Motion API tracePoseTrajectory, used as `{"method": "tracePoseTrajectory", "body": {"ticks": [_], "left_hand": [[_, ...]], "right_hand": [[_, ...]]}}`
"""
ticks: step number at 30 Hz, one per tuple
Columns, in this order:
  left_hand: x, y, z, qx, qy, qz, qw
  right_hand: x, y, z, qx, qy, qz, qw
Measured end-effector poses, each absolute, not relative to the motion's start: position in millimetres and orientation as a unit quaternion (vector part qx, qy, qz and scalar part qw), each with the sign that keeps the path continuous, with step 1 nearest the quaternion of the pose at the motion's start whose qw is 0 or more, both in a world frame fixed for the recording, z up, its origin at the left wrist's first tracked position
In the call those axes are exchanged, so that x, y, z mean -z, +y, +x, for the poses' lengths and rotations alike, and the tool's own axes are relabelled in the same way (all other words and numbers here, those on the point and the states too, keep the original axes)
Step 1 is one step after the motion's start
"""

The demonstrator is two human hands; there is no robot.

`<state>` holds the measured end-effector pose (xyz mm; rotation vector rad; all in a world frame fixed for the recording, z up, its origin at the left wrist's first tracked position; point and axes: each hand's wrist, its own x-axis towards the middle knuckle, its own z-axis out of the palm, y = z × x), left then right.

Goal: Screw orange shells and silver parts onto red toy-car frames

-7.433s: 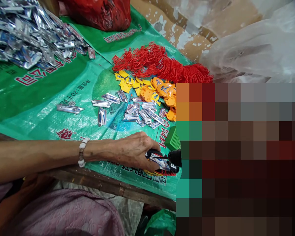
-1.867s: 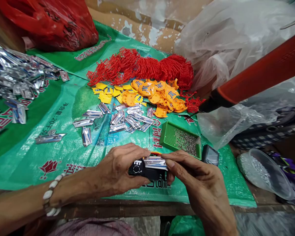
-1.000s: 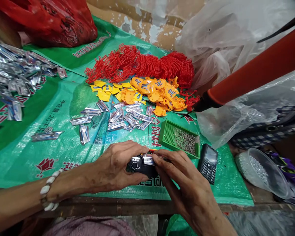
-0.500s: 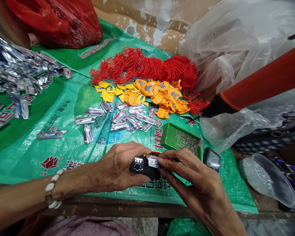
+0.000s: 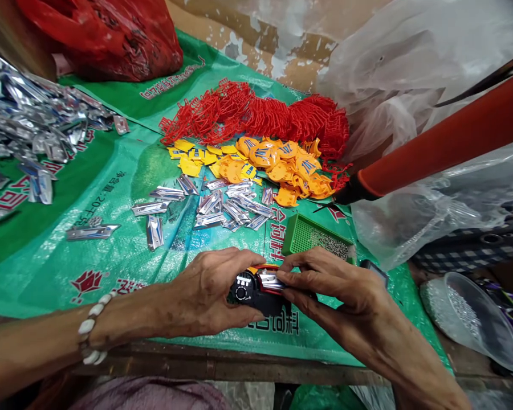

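My left hand, a beaded bracelet at its wrist, grips the left end of a black plastic toy body between thumb and fingers. White marks and a round dial show on that end, and red and yellow edging runs along its top. At the toy body's right side, the fingers of my right hand pinch a silver plastic piece that lies against it. My fingers cover the right end of this piece. Loose silver pieces lie just beyond my hands on the green sheet.
Orange and yellow parts lie before a row of red frames. Right of centre are a green basket of small screws and a clear tub. An orange pole slants in from the right. More silver pieces pile up left.
My right fingers have shifted slightly on the silver piece, which now sits at a different tilt against the toy body, with red edging showing around it. The view has moved a little.
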<state>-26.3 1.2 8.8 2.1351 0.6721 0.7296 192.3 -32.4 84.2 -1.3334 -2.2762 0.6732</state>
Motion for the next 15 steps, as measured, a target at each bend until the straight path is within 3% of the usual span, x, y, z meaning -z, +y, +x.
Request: {"method": "tracePoseTrajectory", "body": {"ticks": [15], "left_hand": [[-10.2,1.5,-26.5,-0.274,0.257,0.832,0.409]], "right_hand": [[-93.4,-19.2,189.2,-0.236,-0.855,-0.448,0.116]]}}
